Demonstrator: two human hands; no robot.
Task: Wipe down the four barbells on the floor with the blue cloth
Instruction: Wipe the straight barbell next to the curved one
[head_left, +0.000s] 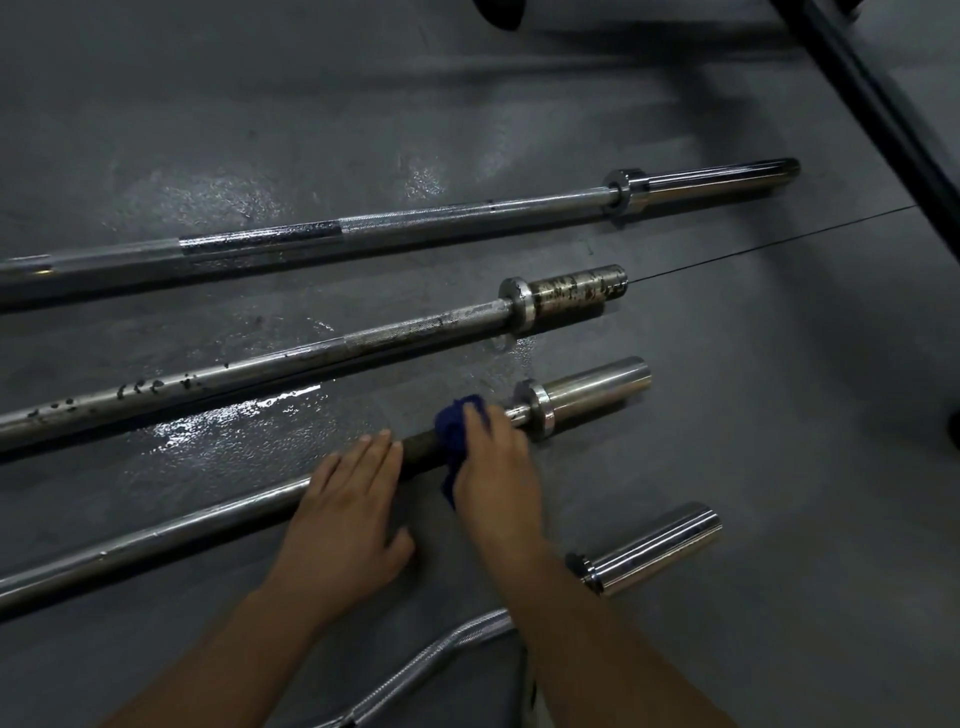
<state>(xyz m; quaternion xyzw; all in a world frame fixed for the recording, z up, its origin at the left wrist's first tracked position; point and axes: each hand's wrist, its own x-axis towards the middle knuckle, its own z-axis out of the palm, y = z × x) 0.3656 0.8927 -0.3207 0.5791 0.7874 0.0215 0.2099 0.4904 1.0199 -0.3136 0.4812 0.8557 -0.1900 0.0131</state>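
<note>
Cloth (460, 422), blue and bunched, is wrapped over the shaft of the third bar (156, 537), under the right hand (493, 467), whose fingers curl round it and grasp it against the metal. That hand sits just short of the bar's collar and sleeve (597, 395). The left hand (348, 514) lies flat on the same shaft just beside the cloth, fingers straight and released, holding nothing. Beyond the hands lie the second bar (363, 340), with a rust-spotted sleeve, and further off the far bar (415, 221). Nearer than the hands, partly under the right forearm, lies the bent bar (654, 545). Wet patches (234, 431) shine on the floor (779, 415) just beyond the left hand.
</note>
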